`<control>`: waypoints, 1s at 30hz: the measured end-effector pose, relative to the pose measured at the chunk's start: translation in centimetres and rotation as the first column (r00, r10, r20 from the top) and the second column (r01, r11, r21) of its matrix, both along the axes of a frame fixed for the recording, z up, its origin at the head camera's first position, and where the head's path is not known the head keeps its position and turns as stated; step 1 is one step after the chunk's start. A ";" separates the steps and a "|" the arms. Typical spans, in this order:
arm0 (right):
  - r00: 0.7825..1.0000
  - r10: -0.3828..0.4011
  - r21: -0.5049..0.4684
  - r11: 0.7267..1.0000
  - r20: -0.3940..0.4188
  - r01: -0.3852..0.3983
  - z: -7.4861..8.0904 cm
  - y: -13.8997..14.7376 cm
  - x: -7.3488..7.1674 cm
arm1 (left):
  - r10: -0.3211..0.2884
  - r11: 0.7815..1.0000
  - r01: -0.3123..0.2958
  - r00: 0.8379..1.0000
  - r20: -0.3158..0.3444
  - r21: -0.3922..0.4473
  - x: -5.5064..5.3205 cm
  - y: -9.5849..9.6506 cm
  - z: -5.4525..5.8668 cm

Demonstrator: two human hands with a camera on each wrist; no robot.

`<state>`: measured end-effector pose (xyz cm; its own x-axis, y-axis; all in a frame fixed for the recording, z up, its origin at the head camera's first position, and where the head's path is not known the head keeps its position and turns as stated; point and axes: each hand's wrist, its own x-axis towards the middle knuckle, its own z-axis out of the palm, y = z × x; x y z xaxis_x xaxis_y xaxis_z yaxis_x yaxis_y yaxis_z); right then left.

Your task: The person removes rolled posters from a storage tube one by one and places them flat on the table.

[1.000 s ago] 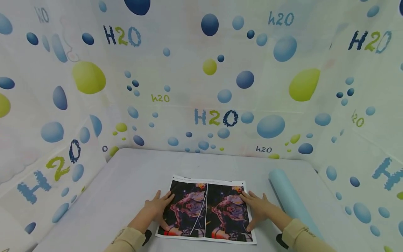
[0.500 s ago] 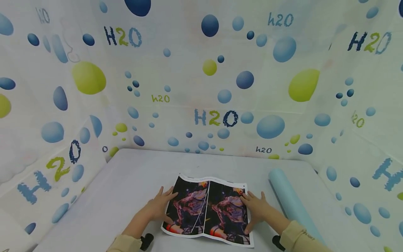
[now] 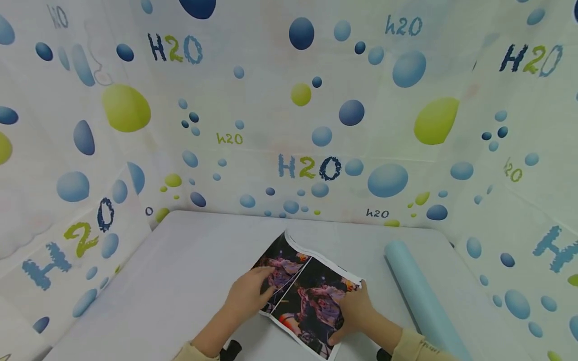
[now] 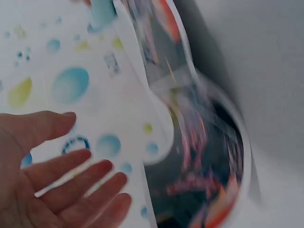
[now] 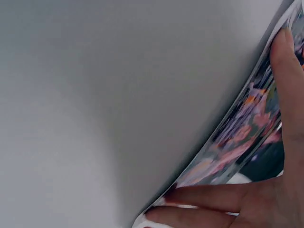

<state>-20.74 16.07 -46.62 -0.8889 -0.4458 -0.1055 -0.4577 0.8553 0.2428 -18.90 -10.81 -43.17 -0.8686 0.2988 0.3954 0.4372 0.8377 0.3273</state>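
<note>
A printed sheet of paper, with two dark, similar pictures side by side, is turned at an angle and bowed upward over the white table. My left hand overlaps its left half in the head view. In the left wrist view, that hand's fingers are extended beside the curving sheet and hold nothing. My right hand is at the sheet's right side. Seen from the right wrist, its thumb and fingers are spread fairly straight across the picture, with fingertips right at the sheet's edge.
A light blue roll lies lengthwise on the white table, right of the right forearm. White curtains with blue and green dots and H2O lettering hang around the table's back and sides.
The sheet has turned clockwise, its left half swinging away and its right half toward me, and bows more. The left hand has moved right over it; the right hand has shifted slightly left and nearer.
</note>
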 end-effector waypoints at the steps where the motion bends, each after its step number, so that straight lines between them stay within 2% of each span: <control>1: 1.000 0.004 0.000 1.000 -0.012 -0.004 0.0 -0.2 0.2 | -0.010 1.000 0.010 1.000 0.025 0.007 0.3 0.6 -0.1; 4: 1.000 -0.014 -0.020 1.000 -0.021 0.013 -0.1 -1.1 0.5 | -0.062 0.998 0.059 0.990 0.126 0.030 1.2 2.1 -0.5; 7: 0.998 -0.059 -0.017 0.998 -0.007 0.059 0.0 -2.0 0.8 | -0.099 0.995 0.098 0.975 0.198 0.014 1.5 3.1 -1.1; 13: 0.990 -0.140 0.004 0.990 0.010 0.140 0.2 -3.5 1.7 | -0.110 0.993 0.120 0.932 0.344 -0.008 1.5 4.1 -2.0; 16: 0.984 -0.173 0.006 0.985 0.028 0.173 0.3 -4.0 2.1 | -0.121 0.992 0.125 0.908 0.402 0.016 1.3 4.1 -2.5; 22: 0.979 -0.203 0.012 0.979 0.025 0.203 0.5 -4.9 3.0 | -0.123 0.992 0.127 0.884 0.451 0.020 1.1 4.1 -3.0; 30: 0.985 -0.169 -0.053 0.984 -0.019 0.168 0.6 -5.6 3.9 | -0.119 0.988 0.151 0.878 0.464 -0.033 1.0 3.5 -3.4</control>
<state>-16.79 10.47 -46.02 -0.9538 -0.2936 -0.0647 -0.3006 0.9313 0.2056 -17.87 -7.28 -46.58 -0.8970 0.4375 -0.0630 0.3614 0.8080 0.4654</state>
